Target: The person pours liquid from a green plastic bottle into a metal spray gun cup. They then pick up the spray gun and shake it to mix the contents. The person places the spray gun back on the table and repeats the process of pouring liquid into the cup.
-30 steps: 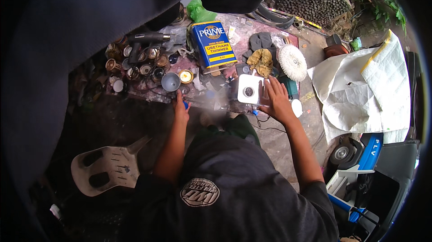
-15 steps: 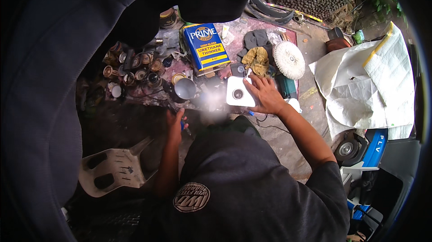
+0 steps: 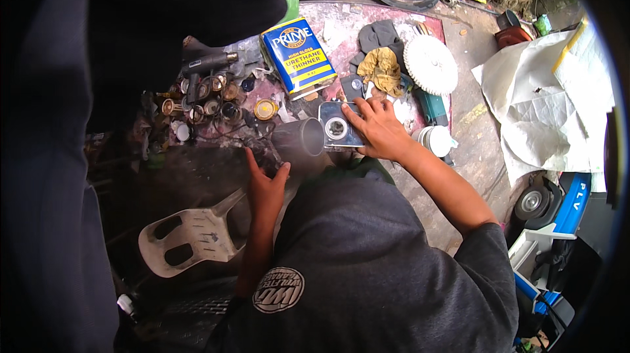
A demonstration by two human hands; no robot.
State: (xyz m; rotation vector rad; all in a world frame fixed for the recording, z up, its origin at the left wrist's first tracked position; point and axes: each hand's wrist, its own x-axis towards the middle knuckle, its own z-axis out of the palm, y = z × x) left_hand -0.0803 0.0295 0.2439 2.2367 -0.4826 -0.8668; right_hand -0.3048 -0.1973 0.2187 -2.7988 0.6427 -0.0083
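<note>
My left hand (image 3: 266, 197) is raised at the table's near edge, thumb and forefinger bent around the dark body of a spray gun, mostly lost in shadow. The gun's grey cup (image 3: 293, 141) leans to the right, with its rim close to a metal can (image 3: 330, 109). Whether rim and can touch, I cannot tell. My right hand (image 3: 382, 131) grips the can from the right, fingers across its top and thumb at the near side. A round neck is visible on the can's top.
Behind stands a blue and yellow thinner can (image 3: 298, 57). Rags (image 3: 380, 70), a white polishing pad (image 3: 430, 64) and a white tub (image 3: 434, 139) lie to the right. Jars (image 3: 213, 87) and a heat gun (image 3: 207, 64) crowd the left. A plastic chair (image 3: 190, 235) stands lower left. Dark fabric blocks the upper left.
The grey cup has tipped and moved right, up to the can. Bright white mist beside it has thinned. The metal can has shifted slightly left, and the whole view has shifted.
</note>
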